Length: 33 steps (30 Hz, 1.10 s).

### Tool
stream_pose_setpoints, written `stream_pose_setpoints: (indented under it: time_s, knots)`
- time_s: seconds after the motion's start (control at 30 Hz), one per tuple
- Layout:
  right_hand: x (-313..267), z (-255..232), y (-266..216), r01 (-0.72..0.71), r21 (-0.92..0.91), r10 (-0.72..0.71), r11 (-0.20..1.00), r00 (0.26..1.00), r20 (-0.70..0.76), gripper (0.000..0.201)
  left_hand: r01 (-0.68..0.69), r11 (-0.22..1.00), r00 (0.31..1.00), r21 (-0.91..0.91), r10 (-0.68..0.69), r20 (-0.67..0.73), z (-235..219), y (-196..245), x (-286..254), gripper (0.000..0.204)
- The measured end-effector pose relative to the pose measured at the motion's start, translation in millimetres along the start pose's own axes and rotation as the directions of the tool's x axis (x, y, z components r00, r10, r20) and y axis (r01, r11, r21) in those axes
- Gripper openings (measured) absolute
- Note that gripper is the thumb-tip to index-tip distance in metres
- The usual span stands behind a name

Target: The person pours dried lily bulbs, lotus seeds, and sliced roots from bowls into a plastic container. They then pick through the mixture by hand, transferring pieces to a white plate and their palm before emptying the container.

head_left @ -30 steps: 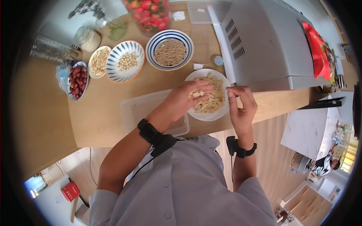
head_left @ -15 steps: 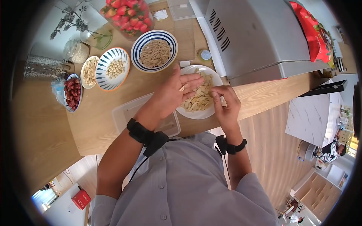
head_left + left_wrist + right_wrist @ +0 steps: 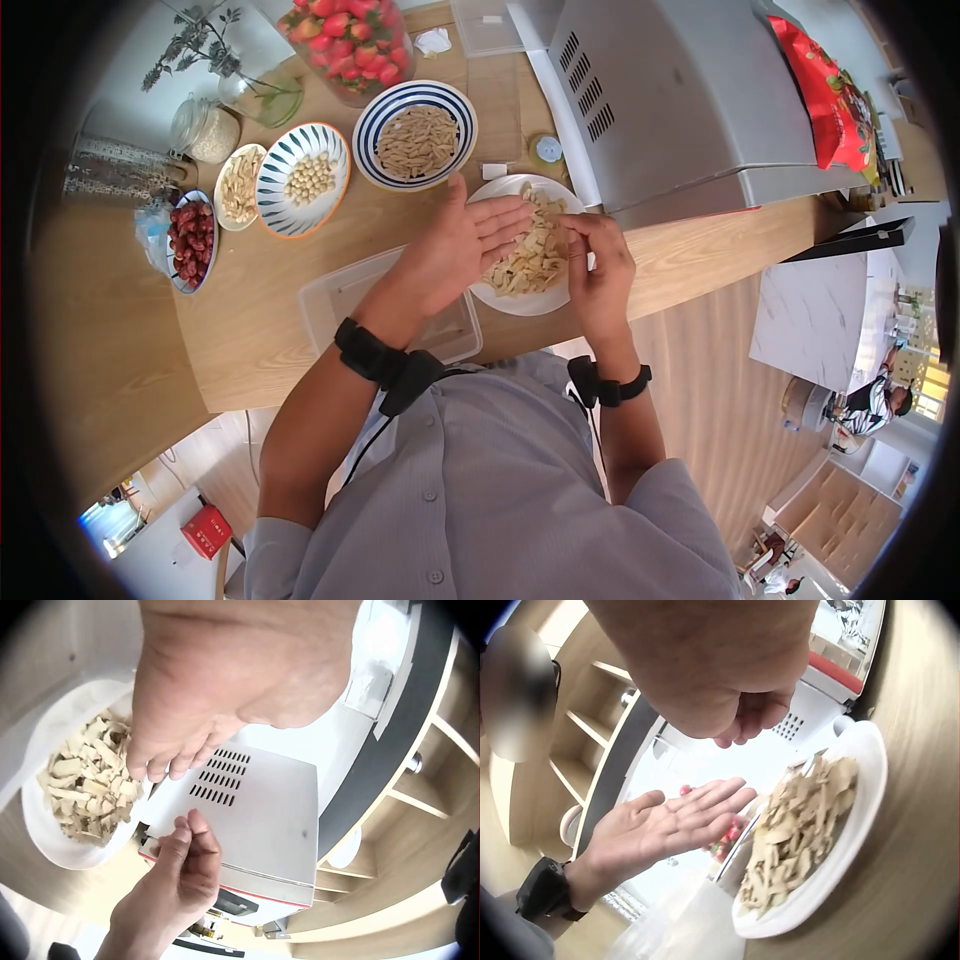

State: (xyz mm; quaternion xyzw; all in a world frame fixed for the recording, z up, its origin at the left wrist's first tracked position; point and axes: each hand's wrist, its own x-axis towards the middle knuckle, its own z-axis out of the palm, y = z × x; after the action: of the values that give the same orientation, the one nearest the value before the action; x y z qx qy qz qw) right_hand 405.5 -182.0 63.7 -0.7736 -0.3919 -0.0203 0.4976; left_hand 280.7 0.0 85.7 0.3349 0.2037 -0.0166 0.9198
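Note:
My left hand (image 3: 440,250) lies palm up with straight, slightly spread fingers, beside and over the left part of a white plate (image 3: 530,308). Its palm looks bare in the head and right wrist views. Pale dried slices (image 3: 525,270) are heaped on the plate. At the plate's right edge is my right hand (image 3: 603,275), fingers curled and thumb tip against the index finger; nothing shows between them in the left wrist view. Under the left forearm, a clear plastic box (image 3: 322,300) is partly hidden.
A blue-ringed bowl of pale strips (image 3: 418,142), a bowl of round pale seeds (image 3: 310,180), a small dish of slices (image 3: 240,188) and a dish of red dates (image 3: 192,245) line the left. Strawberries (image 3: 355,50) stand behind. A grey appliance (image 3: 660,110) borders the right.
The left palm held several pale pieces a second ago, then one small piece, and now looks bare. Its fingers have straightened. The right hand keeps its curled pose by the plate; the head view has shifted.

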Motion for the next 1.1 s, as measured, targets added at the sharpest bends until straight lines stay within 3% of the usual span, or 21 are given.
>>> stream_pose_setpoints:
  time_s: [0.13, 0.3, 0.43, 0.53, 0.6, 0.67, 0.73, 0.77, 0.83, 0.9, 1.0, 1.1]
  knots:
    - [-6.4, -8.7, 10.5, -0.162, 0.016, 0.161, 0.987, 0.986, 0.045, 0.017, -0.042, 0.996, 0.997, -0.082, 0.047, 0.056, -4.6, 4.7, -16.4, 0.091]
    - [-11.7, 1.2, 19.4, -0.111, 0.009, 0.110, 0.994, 0.991, 0.081, 0.015, -0.136, 0.976, 0.988, -0.167, 0.146, 0.051, -0.1, 5.8, -38.0, 0.075]
    - [-9.7, 6.5, 13.7, -0.127, 0.003, 0.126, 0.992, 0.985, 0.119, 0.019, -0.247, 0.962, 0.965, -0.121, 0.255, 0.059, -7.3, 7.7, -66.0, 0.067]
    - [-6.9, 3.8, 7.6, 0.178, -0.204, -0.151, 0.963, 0.978, 0.143, 0.025, -0.314, 0.940, 0.946, -0.131, 0.321, 0.041, -26.3, 8.8, -102.6, 0.065]
    - [-13.4, 2.3, 5.0, 0.162, -0.192, -0.144, 0.968, 0.984, 0.106, 0.027, -0.379, 0.917, 0.925, -0.121, 0.378, -0.034, -43.2, 8.7, -131.7, 0.065]
    - [-21.6, 0.4, -1.5, 0.148, -0.162, -0.133, 0.976, 0.986, 0.098, 0.028, -0.497, 0.861, 0.867, -0.104, 0.488, -0.102, -72.1, 4.0, -166.0, 0.065]
    - [-31.1, -3.4, -13.8, 0.129, -0.119, -0.115, 0.985, 0.986, 0.117, 0.030, -0.582, 0.810, 0.791, -0.070, 0.545, -0.279, -97.6, -2.8, -203.0, 0.064]
    - [-37.2, -2.9, -20.6, 0.136, -0.068, -0.117, 0.988, 0.965, 0.233, 0.030, -0.614, 0.789, 0.731, 0.020, 0.578, -0.362, -117.3, -9.7, -221.4, 0.063]
    - [-45.9, 5.4, -37.5, 0.211, -0.002, -0.191, 0.977, 0.890, 0.415, 0.033, -0.586, 0.767, 0.564, 0.261, 0.617, -0.548, -145.3, -25.1, -248.1, 0.060]
    - [-50.7, 14.8, -53.2, 0.209, 0.013, -0.188, 0.978, 0.850, 0.492, 0.033, -0.405, 0.756, 0.309, 0.514, 0.643, -0.701, -158.9, -38.2, -266.1, 0.056]
    - [-54.5, 20.2, -62.0, 0.124, -0.007, -0.099, 0.992, 0.818, 0.567, 0.034, -0.309, 0.749, 0.315, 0.587, 0.662, -0.680, -166.5, -61.6, -276.4, 0.052]
    - [-58.8, 24.8, -61.4, 0.053, 0.014, -0.051, 0.998, 0.798, 0.600, 0.035, -0.224, 0.844, 0.465, 0.487, 0.532, -0.708, -156.7, -80.1, -263.9, 0.052]
